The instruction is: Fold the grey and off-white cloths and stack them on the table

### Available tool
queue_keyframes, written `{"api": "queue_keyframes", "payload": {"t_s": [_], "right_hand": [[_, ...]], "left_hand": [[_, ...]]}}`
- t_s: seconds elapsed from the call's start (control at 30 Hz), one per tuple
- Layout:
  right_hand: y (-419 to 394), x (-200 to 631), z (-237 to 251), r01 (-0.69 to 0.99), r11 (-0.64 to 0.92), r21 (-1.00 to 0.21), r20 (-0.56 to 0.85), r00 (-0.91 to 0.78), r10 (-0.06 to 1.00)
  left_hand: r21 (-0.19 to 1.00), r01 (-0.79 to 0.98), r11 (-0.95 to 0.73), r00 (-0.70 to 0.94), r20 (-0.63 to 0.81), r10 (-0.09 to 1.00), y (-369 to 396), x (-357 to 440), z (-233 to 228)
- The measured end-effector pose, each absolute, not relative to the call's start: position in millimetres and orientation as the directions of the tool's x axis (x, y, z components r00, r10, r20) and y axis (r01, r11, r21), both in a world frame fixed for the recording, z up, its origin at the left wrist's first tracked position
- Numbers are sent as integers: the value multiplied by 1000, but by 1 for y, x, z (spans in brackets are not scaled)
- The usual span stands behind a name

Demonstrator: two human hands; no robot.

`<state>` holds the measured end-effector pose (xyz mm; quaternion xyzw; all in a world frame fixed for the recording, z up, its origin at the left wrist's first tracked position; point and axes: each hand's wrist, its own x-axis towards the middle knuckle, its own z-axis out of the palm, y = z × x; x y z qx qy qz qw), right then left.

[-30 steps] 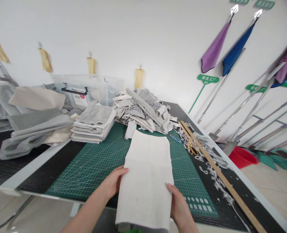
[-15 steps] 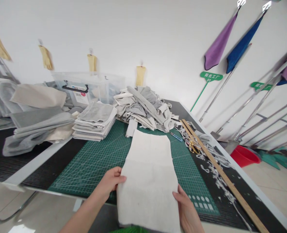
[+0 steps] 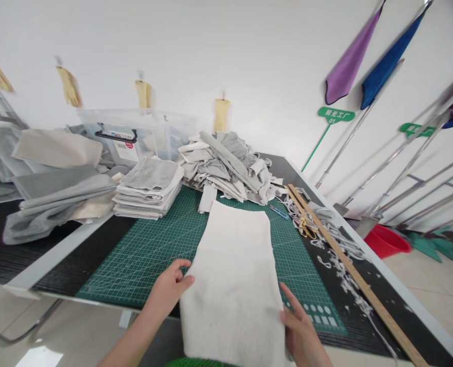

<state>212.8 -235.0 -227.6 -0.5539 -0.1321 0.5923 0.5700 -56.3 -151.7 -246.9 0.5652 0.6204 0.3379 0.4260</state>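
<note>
A: Nearest first. What's under the hands?

B: One white cloth (image 3: 234, 265), long and single. Far end over the green cutting mat (image 3: 127, 270), near end past the table's front edge.

A: Left hand (image 3: 169, 290)?

B: At the cloth's left edge. Thumb and forefinger narrowly parted, thumb tip at the border; whether anything grips underneath, I cannot tell.

A: Right hand (image 3: 303, 329)?

B: At the right edge. Forefinger stretched out, a wider gap to the thumb; other fingers mostly hidden, grip not certain.

A: Step in hand?

B: Handling the cloth by its two long sides, I'd judge: spreading or straightening. Any next move calls for an even hold on both edges, so the panel doesn't skew.

A: Further back?

B: Right of the mat: one wooden strip (image 3: 349, 270), lint and cord scraps about it; gold-handled scissors (image 3: 306, 229), by the look. Beyond the cloth's far end: one small pale piece (image 3: 208, 199) and a blue-handled tool (image 3: 278, 211). Left: one stack of folded cloths (image 3: 150, 186). Behind: one loose pile of grey and cream pieces (image 3: 230, 168).

A: Farthest?

B: One clear plastic box (image 3: 121, 137); on the wall, yellow gloves (image 3: 222, 114), hung singly.
</note>
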Motion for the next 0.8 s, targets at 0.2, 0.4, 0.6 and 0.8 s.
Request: {"api": "queue_keyframes", "payload": {"t_s": [0.2, 0.4, 0.6, 0.8], "right_hand": [[-239, 203, -230, -683, -327, -653, -520, 91, 850], [-240, 194, -233, -710, -411, -572, -591, 9, 806], [-244, 192, -229, -659, -472, -586, -647, 30, 761], [-249, 208, -232, -521, -437, -734, -600, 195, 776]], "left_hand": [[958, 62, 281, 130, -287, 949, -156, -49, -237], [882, -86, 463, 249, -431, 867, -177, -47, -233], [930, 19, 366, 329, -351, 876, -194, -57, -247], [830, -159, 535, 235, -495, 837, -191, -61, -238]]}}
